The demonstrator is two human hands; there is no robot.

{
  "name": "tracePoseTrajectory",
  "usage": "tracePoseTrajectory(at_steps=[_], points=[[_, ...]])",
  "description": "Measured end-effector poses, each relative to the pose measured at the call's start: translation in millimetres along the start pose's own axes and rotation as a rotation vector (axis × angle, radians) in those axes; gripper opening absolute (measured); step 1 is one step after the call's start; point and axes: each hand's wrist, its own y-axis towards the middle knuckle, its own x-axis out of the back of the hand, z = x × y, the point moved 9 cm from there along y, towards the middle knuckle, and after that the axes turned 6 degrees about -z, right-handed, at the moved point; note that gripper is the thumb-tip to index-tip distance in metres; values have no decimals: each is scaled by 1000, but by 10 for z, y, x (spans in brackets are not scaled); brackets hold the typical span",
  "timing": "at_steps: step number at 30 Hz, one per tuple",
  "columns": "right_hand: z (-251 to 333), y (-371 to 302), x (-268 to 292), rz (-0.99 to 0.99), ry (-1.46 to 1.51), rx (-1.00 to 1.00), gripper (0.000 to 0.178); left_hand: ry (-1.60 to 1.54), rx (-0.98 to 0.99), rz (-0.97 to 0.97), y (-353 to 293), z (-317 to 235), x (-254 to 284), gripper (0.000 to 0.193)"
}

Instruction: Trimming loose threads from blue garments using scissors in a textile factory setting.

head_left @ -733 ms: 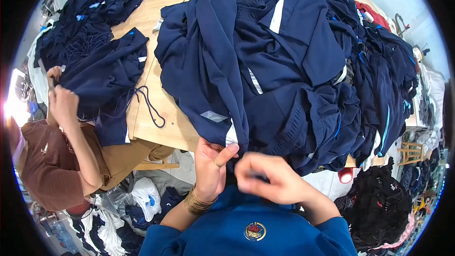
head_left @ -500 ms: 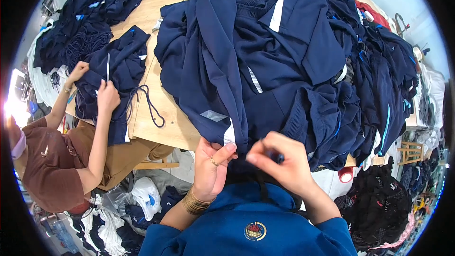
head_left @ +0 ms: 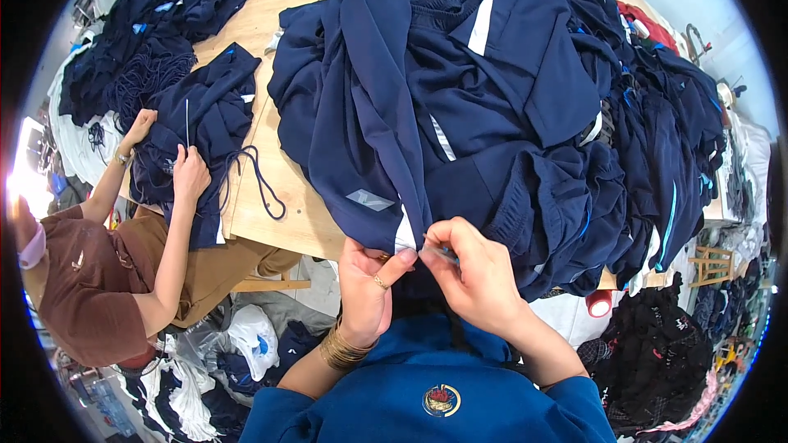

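Navy trousers (head_left: 373, 115) lie over the heap in front of me, one leg hanging toward me with a grey patch and a white stripe near its hem. My left hand (head_left: 368, 287) pinches the leg's end by the white stripe (head_left: 405, 234), thumb on top. Close beside it, my right hand (head_left: 472, 275) is closed round a small tool that looks like thread snips (head_left: 444, 255), mostly hidden by the fingers. Its tip is at the fabric edge near my left thumb; I cannot tell whether it touches.
A large pile of navy garments (head_left: 566, 82) covers the wooden table (head_left: 304, 226). At the left a co-worker (head_left: 103, 279) handles a navy garment (head_left: 213, 98) and a thin rod. Dark clothes (head_left: 648, 353) lie low at right, near a red round object (head_left: 599, 303) and a wooden stool (head_left: 712, 264).
My right hand has moved left and slightly up, bringing the tool to the hem beside my left thumb. My left hand keeps its pinch almost in place. The co-worker's hands have shifted slightly.
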Motion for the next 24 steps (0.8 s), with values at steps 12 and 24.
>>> tracePoseTrajectory(at_steps=[12,24], points=[[-185,-83,162,-46,224,-236,11,-58,155,-12,9,94,49,42],[55,4,18,-41,-72,47,19,-30,99,8,19,64,16,43]])
